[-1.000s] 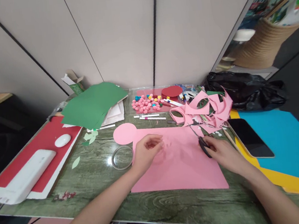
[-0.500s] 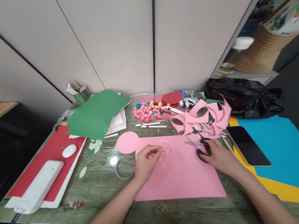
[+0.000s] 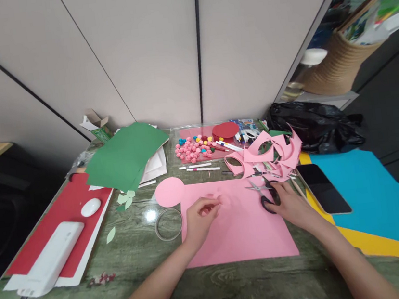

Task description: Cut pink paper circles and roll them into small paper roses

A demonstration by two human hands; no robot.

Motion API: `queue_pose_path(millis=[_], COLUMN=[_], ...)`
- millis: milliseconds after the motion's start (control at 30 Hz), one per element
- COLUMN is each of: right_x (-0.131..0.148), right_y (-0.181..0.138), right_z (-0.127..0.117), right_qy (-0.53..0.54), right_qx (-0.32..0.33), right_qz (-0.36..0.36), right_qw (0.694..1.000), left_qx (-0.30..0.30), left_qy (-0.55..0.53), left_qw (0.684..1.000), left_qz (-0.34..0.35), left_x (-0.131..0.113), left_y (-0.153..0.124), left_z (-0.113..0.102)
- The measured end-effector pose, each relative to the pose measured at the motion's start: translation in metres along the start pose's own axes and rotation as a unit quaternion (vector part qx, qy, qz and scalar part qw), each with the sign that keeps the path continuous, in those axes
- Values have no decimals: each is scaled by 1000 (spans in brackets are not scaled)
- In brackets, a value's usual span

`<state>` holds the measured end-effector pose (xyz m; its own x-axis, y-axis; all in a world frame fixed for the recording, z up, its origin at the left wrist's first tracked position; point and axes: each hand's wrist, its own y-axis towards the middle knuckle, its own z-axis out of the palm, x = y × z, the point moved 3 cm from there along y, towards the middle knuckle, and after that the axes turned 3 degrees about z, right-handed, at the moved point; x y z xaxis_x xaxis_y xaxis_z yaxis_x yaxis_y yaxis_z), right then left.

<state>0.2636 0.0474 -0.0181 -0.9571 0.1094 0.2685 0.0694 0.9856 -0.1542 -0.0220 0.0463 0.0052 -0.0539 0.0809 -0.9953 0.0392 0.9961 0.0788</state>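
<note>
A large pink paper sheet [image 3: 238,232] lies on the green marbled table [image 3: 139,249], with a pink circle [image 3: 169,191] at its far left corner. My left hand [image 3: 199,220] rests on the sheet with its fingers curled and pinched on a small pink piece [image 3: 216,199]. My right hand [image 3: 290,206] lies on the sheet's right edge, fingers round the black handles of the scissors [image 3: 263,192]. The blades lie open, pointing left. A clear tape ring [image 3: 168,224] sits just left of my left hand.
Pink paper offcuts [image 3: 269,153] pile behind the scissors. A phone [image 3: 322,187] lies on blue [image 3: 365,192] and yellow sheets at right. Green paper [image 3: 123,154], small pom-poms [image 3: 194,149], markers [image 3: 201,167], a white mouse [image 3: 90,207] and a white device [image 3: 47,258] on red paper stand left and behind. A black bag [image 3: 313,126] is far right.
My right hand has turned the scissors from pointing away to lying flat with blades pointing left. My left hand stays pinched on the sheet. The view shifted slightly.
</note>
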Motion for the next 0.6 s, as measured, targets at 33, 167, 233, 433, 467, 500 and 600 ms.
queue_pose_path(millis=[33, 167, 233, 433, 467, 500, 600], right_x=[-1, 3, 13, 74, 85, 95, 113], right_y=[-1, -9, -15, -32, -32, -31, -25], right_z=[1, -3, -12, -21, -17, -12, 0], right_qy=[-3, 6, 35, 224, 254, 282, 344], right_qx=[-4, -42, -73, -22, -7, 7, 1], right_qz=[-4, -22, -32, -72, -75, -82, -106], right_qw=[1000, 999, 996, 972, 964, 956, 933], left_qx=[-2, 8, 16, 39, 42, 43, 52], left_qy=[-27, -133, -154, -112, -99, -86, -47], left_qw=[999, 986, 982, 989, 991, 993, 997], left_qz=[-30, -101, -108, -88, -81, -73, -43], left_x=[3, 13, 17, 22, 22, 21, 17], left_y=[0, 4, 7, 6, 5, 4, 1], left_z=[1, 4, 4, 6, 6, 7, 7])
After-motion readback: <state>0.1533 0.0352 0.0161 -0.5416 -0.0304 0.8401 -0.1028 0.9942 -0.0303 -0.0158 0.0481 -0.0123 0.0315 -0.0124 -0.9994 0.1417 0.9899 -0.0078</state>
